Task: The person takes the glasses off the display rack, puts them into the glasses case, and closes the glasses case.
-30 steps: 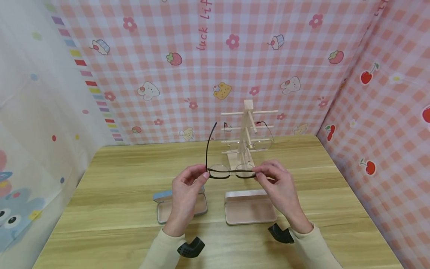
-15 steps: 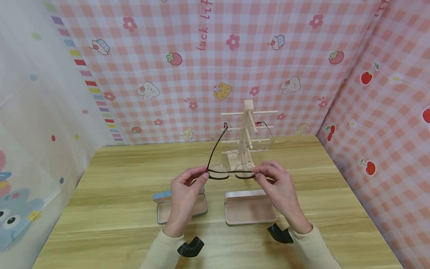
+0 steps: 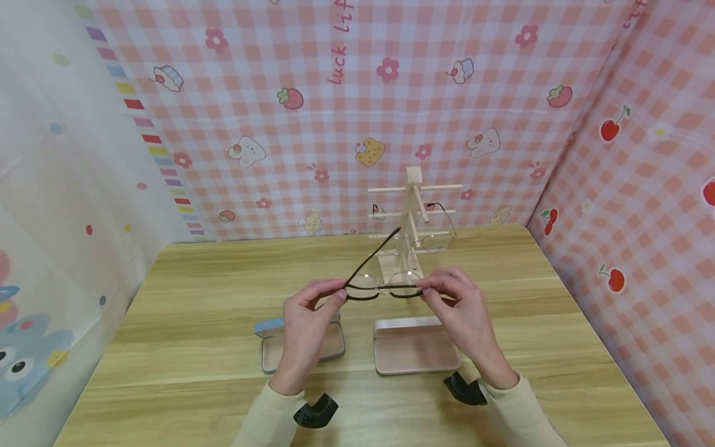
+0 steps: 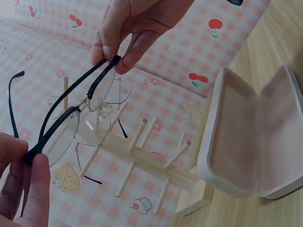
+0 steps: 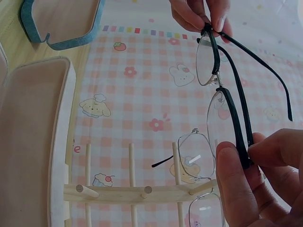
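Note:
Black half-rimmed glasses are held in the air between both hands. My left hand pinches their left hinge corner; my right hand pinches the right corner. One temple lies folded along the frame, while the left one stands partly unfolded, slanting up to the right in the head view. In the left wrist view the glasses stretch between the left hand and the right hand. The right wrist view shows the glasses, the right hand and the left hand.
Behind the glasses stands a wooden rack bearing thin-rimmed glasses. An opened white case lies on the wooden table below the right hand. An opened blue case is partly covered by the left hand. Patterned cloth hangs around the table.
The left temple has swung inward, from nearly upright to slanting right over the lenses. Both hands have stayed nearly in place, keeping their pinch on the glasses.

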Motion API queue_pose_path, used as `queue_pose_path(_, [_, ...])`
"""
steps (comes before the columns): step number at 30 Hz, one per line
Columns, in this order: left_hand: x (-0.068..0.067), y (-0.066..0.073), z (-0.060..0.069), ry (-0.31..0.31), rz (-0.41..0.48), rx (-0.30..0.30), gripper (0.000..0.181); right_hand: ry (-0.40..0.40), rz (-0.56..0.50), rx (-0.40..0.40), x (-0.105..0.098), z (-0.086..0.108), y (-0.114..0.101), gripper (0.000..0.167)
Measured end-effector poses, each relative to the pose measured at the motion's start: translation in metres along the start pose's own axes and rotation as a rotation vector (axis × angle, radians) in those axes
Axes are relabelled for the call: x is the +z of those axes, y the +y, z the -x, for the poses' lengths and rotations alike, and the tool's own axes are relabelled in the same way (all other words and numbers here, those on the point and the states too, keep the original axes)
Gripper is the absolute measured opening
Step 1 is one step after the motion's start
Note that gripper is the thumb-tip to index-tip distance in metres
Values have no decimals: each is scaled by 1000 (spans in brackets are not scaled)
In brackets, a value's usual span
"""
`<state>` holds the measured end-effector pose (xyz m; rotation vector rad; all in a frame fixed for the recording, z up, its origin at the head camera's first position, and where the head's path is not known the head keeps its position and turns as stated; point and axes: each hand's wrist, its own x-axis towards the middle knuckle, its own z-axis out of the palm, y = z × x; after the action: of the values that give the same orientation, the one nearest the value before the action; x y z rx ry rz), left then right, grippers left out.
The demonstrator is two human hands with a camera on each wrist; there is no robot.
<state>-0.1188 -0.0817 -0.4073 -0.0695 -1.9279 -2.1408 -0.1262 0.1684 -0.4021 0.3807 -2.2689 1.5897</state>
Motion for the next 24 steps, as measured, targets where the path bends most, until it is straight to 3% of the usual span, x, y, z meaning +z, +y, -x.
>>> queue_pose_path(24, [-2, 2, 1, -27, -113, 1, 14, -7, 20, 11, 0, -1, -2, 12])
